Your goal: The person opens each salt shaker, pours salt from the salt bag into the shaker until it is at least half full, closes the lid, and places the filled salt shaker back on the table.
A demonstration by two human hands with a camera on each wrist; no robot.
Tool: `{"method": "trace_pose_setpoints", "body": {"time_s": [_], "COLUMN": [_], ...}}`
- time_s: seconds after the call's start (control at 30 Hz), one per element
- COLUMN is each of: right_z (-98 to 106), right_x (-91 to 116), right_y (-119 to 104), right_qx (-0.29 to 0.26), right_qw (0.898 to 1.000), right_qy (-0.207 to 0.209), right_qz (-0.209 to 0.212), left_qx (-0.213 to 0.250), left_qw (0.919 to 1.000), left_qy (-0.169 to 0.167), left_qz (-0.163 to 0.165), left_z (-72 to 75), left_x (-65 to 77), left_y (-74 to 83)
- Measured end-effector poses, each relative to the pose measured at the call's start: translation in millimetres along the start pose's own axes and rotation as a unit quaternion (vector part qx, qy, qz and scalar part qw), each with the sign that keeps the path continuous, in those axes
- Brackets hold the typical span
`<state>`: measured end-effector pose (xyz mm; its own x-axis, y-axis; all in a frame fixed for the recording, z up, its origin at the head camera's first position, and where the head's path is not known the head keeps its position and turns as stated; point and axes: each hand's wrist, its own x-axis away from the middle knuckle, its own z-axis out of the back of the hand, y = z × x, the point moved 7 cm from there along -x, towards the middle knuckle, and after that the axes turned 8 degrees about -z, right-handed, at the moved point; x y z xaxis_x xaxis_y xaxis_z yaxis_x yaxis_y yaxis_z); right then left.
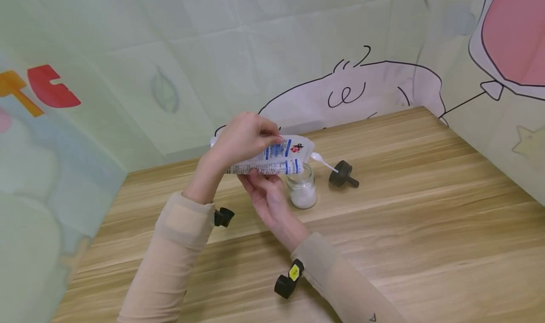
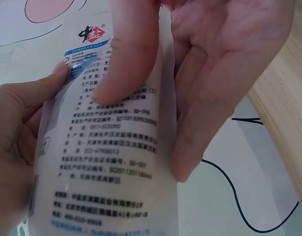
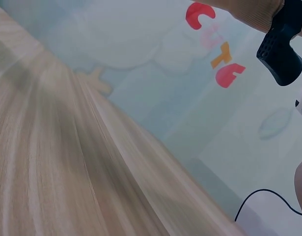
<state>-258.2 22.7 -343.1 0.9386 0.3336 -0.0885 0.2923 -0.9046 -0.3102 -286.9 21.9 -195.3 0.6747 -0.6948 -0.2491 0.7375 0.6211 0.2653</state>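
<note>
A white plastic salt bag (image 1: 272, 155) with blue and black print is held tilted between both hands, its right end over the mouth of a glass jar (image 1: 303, 195). White grains partly fill the jar. From above, my left hand (image 1: 244, 136) grips the bag, thumb across its printed face in the left wrist view. My right hand (image 1: 270, 200) holds the bag's underside, just left of the jar. A white spoon (image 1: 325, 162) leans on a black lid (image 1: 340, 174) right of the jar. The right wrist view shows almost nothing of the hands.
The wooden table (image 1: 404, 209) meets a printed cloth wall (image 1: 204, 67) at its back and sides. Black wrist cameras stick out from both sleeves; the right one (image 1: 287, 283) hangs low over the table.
</note>
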Motion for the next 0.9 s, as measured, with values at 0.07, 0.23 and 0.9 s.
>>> {"method": "trace_pose_setpoints", "body": {"time_s": [0.07, 0.23, 0.9], "right_z": [0.8, 1.9, -2.3], "right_x": [0.0, -0.2, -4.8], "right_y": [0.5, 2.0, 3.7], "right_qx": [-0.005, -0.014, -0.023], "right_qw": [1.0, 1.0, 0.999], "right_qy": [0.004, 0.01, 0.022], "right_qz": [0.0, -0.003, -0.007], "left_qx": [0.001, 0.0, 0.002], "left_qw": [1.0, 1.0, 0.9999], "left_qy": [0.0, -0.002, 0.001], "left_qz": [0.001, 0.004, -0.014], "left_z": [-0.5, -1.0, 5.4], "left_x": [-0.6, -1.1, -2.5], "left_y": [-0.2, -0.9, -3.3]}}
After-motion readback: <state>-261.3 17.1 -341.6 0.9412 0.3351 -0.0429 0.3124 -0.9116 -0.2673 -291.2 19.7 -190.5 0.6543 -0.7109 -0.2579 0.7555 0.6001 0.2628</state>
